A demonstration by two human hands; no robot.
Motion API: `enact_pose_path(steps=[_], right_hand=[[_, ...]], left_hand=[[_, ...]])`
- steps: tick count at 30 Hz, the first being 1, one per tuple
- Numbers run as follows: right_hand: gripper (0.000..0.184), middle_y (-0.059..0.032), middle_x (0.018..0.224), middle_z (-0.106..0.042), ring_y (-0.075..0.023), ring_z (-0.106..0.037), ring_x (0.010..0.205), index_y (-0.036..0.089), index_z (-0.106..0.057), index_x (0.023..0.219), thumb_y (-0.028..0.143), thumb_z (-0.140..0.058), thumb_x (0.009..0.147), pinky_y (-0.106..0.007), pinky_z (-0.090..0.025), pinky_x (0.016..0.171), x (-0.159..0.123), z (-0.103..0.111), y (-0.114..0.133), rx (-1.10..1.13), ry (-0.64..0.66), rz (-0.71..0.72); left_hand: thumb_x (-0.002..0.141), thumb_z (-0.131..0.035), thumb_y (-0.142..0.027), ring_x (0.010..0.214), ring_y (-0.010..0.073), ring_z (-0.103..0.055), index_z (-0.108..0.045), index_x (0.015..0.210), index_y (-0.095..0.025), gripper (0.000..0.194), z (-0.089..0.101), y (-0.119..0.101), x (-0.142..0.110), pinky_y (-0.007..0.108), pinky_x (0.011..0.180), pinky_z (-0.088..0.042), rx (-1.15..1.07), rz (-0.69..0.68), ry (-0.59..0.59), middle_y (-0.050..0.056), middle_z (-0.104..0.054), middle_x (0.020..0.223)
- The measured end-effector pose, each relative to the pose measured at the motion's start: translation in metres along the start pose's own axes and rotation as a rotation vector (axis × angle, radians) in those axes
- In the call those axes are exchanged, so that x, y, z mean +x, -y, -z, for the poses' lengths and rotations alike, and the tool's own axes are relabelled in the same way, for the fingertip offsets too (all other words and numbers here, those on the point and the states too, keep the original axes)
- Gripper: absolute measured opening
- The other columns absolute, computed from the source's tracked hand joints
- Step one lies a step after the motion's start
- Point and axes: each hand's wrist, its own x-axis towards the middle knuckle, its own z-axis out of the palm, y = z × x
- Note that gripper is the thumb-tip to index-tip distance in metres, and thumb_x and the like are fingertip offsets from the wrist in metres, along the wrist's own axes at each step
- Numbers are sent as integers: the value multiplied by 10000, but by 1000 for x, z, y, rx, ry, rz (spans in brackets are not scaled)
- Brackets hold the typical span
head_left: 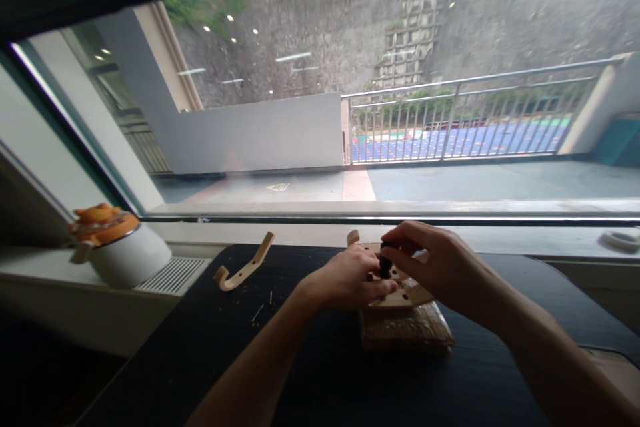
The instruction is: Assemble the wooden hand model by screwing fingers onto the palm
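One short black tool [385, 260], upright, pinched near its top by the right grip [437, 257], closed between thumb and fingertips. Beside it, left grip [350, 277] partly open, thumb laid on pale wooden piece [407, 298]; impossible to tell whether pinching anything. Likely light, stiff and smooth, that holed wood; best taken by its bare edges, clear of the holes. Directly underneath, a brown bundle [407, 330] in shiny wrap on the dark tabletop [310, 360], probably slightly yielding and slippery. Farther left, two thin screws [257, 313] and a loose hooked piece [243, 276], probably rigid, easiest held mid-shank. Beyond, near the window, a white pot [133, 257] with an orange top.
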Motion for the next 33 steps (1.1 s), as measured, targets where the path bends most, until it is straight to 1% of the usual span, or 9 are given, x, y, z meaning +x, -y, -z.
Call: enact_pose_path(steps=[5, 8, 11, 14, 18, 23, 28, 31, 33], right_hand=[[188, -7, 707, -674, -151, -616, 630, 205, -611, 813, 390, -582, 812, -254, -449, 552, 1, -4, -1, -36, -25, -52], [200, -6, 780, -691, -156, -631, 683, 220, -643, 949, 343, -594, 799, -253, -470, 588, -1, -3, 0, -38, -3, -43], [259, -6, 892, -714, -150, -652, 752, 245, -661, 1058, 252, -536, 831, -237, -487, 643, -2, -1, 1, 32, 53, 13], [265, -10, 916, -724, -155, -662, 766, 247, -686, 1046, 228, -506, 852, -232, -490, 648, -2, 0, 0, 56, 71, 52], [240, -8, 874, -724, -157, -658, 738, 252, -688, 1033, 255, -538, 846, -237, -484, 624, -1, -1, -3, 49, 51, 36], [197, -9, 773, -699, -154, -631, 677, 221, -673, 905, 369, -561, 836, -246, -457, 584, 0, -3, -2, 14, 12, -25], [200, 4, 683, -661, -142, -590, 610, 207, -617, 776, 402, -586, 806, -251, -420, 544, 2, -4, -1, -67, -24, -40], [205, -2, 716, -664, -149, -596, 643, 211, -629, 801, 412, -589, 808, -255, -432, 567, 2, -3, 1, -69, -10, -36], [208, -7, 772, -675, -153, -610, 681, 218, -659, 905, 392, -589, 814, -255, -450, 596, 1, -2, 2, -45, 3, -16]], left_hand=[[855, -555, -323, 875, 206, -540, -672, 767, -157, 221, -1, 1, 0, 306, 788, -443, -21, 9, -2, 64, -638, 889], [874, -534, -306, 868, 185, -543, -670, 786, -153, 223, -2, 3, -1, 297, 811, -437, -33, -26, -19, 57, -641, 920], [882, -527, -287, 897, 174, -547, -670, 806, -149, 213, -3, 4, -1, 288, 858, -422, -27, -77, -41, 54, -637, 968], [868, -546, -287, 945, 192, -542, -677, 811, -148, 198, -3, 4, -1, 294, 882, -417, -6, -72, -50, 62, -634, 991], [863, -549, -307, 942, 193, -540, -672, 779, -151, 216, -2, 3, -1, 288, 861, -428, 0, -46, -52, 61, -630, 993], [851, -555, -347, 894, 191, -537, -643, 703, -148, 263, -2, 2, -1, 292, 809, -440, -16, 3, -29, 60, -627, 957], [847, -561, -346, 868, 194, -536, -656, 751, -152, 237, -1, 2, 0, 293, 753, -441, -22, 25, -11, 58, -628, 914], [853, -557, -311, 844, 178, -545, -657, 762, -144, 215, -1, 2, -1, 281, 745, -441, -52, -8, -14, 57, -630, 920], [866, -540, -287, 810, 161, -551, -659, 786, -139, 205, 0, 2, -1, 268, 730, -442, -88, -30, -7, 54, -633, 918]])
